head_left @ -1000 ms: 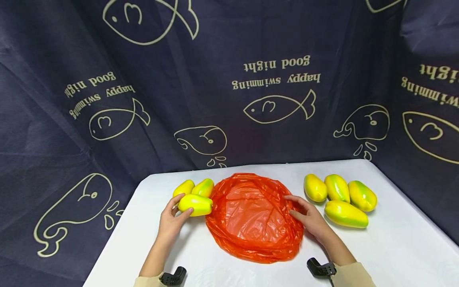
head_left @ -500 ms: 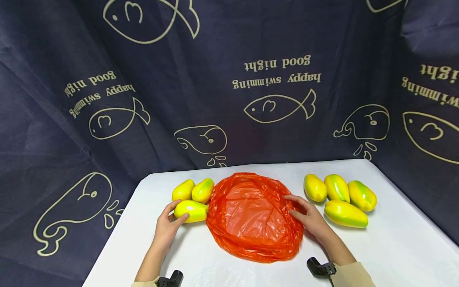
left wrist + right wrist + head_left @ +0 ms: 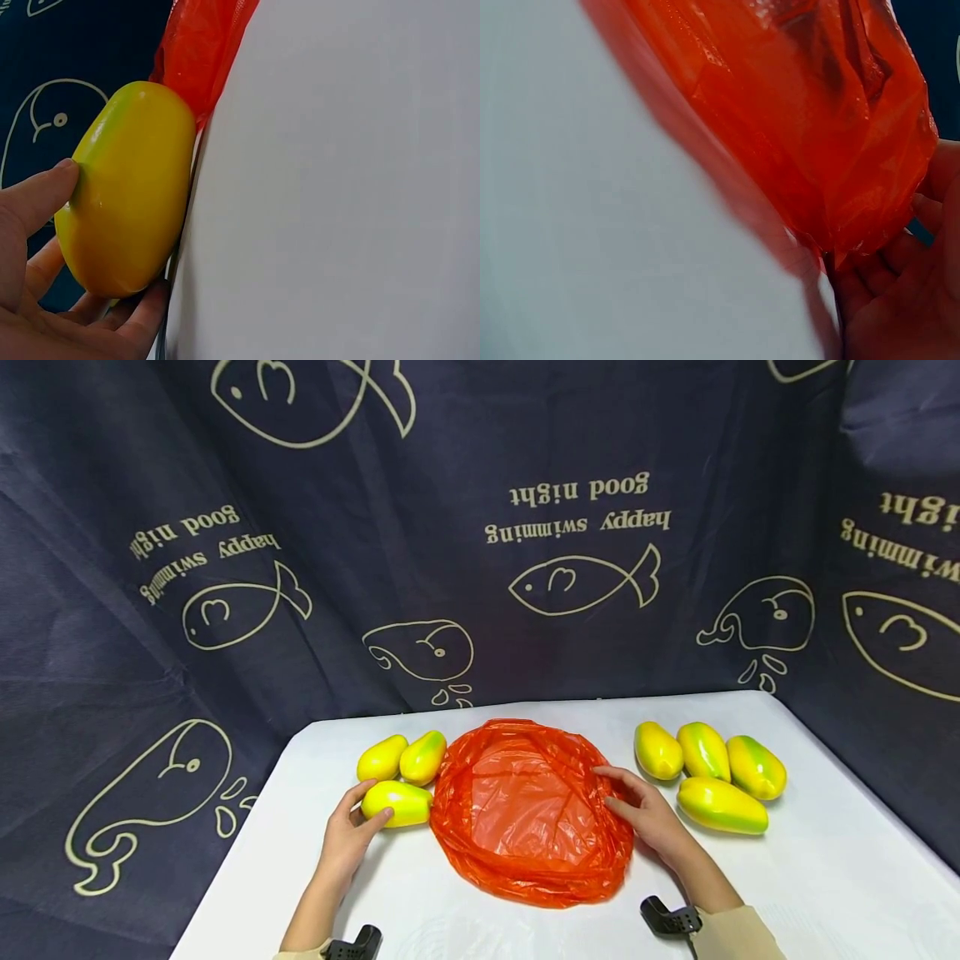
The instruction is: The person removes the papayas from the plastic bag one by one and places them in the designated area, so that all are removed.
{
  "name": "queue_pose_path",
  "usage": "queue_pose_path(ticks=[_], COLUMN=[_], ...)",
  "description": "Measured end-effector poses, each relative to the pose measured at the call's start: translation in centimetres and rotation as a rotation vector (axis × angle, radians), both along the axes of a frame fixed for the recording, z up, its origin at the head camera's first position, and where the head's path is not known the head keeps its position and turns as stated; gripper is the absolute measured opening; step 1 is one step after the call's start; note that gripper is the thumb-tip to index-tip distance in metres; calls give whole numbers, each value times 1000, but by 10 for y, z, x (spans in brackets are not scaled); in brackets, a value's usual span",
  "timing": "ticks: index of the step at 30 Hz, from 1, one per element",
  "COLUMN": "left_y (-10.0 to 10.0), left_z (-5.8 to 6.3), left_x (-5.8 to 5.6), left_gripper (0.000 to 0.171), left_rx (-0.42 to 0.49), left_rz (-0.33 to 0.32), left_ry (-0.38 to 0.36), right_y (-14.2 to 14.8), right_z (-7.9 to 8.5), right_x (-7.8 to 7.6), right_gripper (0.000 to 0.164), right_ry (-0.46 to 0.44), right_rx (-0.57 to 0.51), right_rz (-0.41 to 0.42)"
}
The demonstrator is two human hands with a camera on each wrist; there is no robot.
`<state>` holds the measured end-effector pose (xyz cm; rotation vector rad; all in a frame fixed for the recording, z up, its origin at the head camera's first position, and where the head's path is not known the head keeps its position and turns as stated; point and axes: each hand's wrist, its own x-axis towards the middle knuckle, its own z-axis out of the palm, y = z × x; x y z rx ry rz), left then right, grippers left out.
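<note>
In the head view a yellow-green papaya (image 3: 397,803) lies on its side at the left edge of an open red plastic bag (image 3: 480,883). My left hand (image 3: 349,837) grips its rounded end. The left wrist view shows the thumb on one side of the papaya (image 3: 131,195) and fingers on the other and beneath. At the bag's right rim, my right hand (image 3: 651,817) holds the plastic. Its fingers are partly behind the bag (image 3: 802,127) in the right wrist view. Two more papayas, one left (image 3: 382,758) and one right (image 3: 423,757), lie just beyond the held one.
On the right of the white table (image 3: 525,935) lies a group of several papayas (image 3: 723,805). A dark blue curtain (image 3: 480,485) with fish drawings hangs behind the table and along both sides.
My left hand has brought the papaya down and slightly left, from partly over the two papayas behind to the table beside the bag. The right hand stays at the bag's rim.
</note>
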<state>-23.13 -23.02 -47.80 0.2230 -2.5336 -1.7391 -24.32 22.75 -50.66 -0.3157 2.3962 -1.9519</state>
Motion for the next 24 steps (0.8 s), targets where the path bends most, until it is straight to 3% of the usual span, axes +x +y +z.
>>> queue_pose_path(ticks=[14,21,24], left_y=[-4,-2,-1], left_z=[-3,-1,6], left_x=[3,1,0], left_gripper=[64,62,60], left_rx=[4,3,-30], left_rz=[6,26,49], left_ry=[30,37,62], right_y=[-3,-2,0], right_z=[-3,3,9], right_x=[-5,0,1], right_gripper=[48,50,50], right_ry=[7,23,49], right_rx=[-3,31,71], right_rz=[19,-18,-53])
